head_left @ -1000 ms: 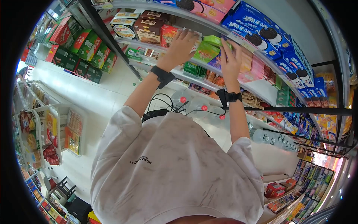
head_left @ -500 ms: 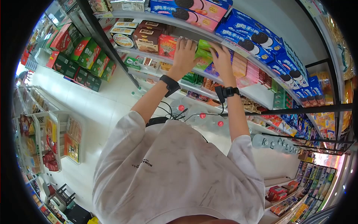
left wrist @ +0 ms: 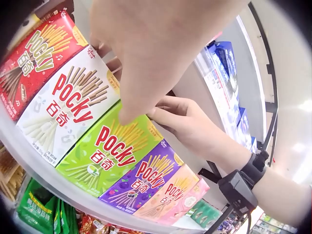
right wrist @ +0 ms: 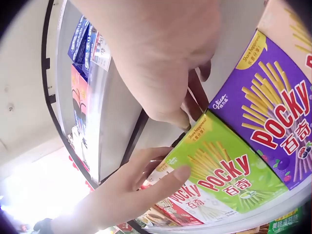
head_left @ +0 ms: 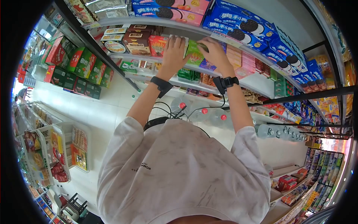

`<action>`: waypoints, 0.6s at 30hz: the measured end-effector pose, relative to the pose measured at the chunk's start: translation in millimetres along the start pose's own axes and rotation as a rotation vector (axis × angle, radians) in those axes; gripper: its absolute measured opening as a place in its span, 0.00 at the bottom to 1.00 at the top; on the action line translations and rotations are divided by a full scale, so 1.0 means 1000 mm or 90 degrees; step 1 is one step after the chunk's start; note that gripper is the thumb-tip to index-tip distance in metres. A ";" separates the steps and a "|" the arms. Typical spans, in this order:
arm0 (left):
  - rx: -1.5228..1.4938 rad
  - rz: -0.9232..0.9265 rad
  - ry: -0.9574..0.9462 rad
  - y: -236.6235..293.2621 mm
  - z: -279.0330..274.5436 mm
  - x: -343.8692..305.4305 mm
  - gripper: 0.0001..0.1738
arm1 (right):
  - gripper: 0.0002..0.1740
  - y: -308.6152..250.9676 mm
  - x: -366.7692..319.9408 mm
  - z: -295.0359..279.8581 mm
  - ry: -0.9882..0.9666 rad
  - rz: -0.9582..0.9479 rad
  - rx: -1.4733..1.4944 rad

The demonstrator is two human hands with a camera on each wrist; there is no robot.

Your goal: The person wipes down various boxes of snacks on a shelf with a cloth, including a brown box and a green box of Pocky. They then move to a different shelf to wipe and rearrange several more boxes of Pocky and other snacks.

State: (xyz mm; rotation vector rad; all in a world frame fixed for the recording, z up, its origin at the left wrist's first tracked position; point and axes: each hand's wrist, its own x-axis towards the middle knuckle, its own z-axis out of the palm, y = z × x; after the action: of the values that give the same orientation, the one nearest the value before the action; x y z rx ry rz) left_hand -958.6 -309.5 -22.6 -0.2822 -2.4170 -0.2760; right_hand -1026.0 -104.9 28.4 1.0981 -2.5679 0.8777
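A row of Pocky boxes stands on a middle shelf. The green Pocky box (left wrist: 109, 151) sits between a white one (left wrist: 63, 105) and a purple one (left wrist: 146, 178). My left hand (head_left: 173, 56) lies over the white box's top with fingers extended, its thumb against the green box's front. My right hand (head_left: 217, 56) pinches the green box at its top edge, with the thumb at the upper corner and curled fingers reaching behind, partly hidden. In the right wrist view, the two hands come close together over the green box (right wrist: 229, 175).
A red Pocky box (left wrist: 41, 58) and brown cookie boxes (head_left: 138, 42) stand to the left, peach and pink boxes (head_left: 246, 63) to the right. Blue Oreo boxes (head_left: 238, 26) fill the shelf above, whose edge hangs close over the hands. Water bottles (head_left: 205, 115) stand below.
The green box's raised upper part has come down into line with the row. My right hand has moved inward, its fingers bending over the box top. My left hand stays over the white box.
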 end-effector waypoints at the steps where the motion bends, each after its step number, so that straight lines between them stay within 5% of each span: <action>1: 0.002 0.004 -0.006 0.001 -0.002 -0.001 0.43 | 0.18 -0.002 -0.001 -0.001 -0.007 -0.015 -0.014; 9: -0.018 0.015 -0.024 -0.004 -0.001 -0.002 0.40 | 0.35 -0.001 -0.003 -0.003 -0.034 -0.037 -0.033; 18: -0.069 -0.008 -0.025 -0.011 0.001 0.007 0.30 | 0.29 -0.003 0.004 -0.008 -0.049 -0.025 -0.034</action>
State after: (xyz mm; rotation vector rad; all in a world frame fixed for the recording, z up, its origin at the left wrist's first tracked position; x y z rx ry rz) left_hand -967.7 -319.3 -20.1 -0.3243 -2.4477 -0.4115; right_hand -1026.8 -104.0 37.2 1.1855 -2.6050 0.7670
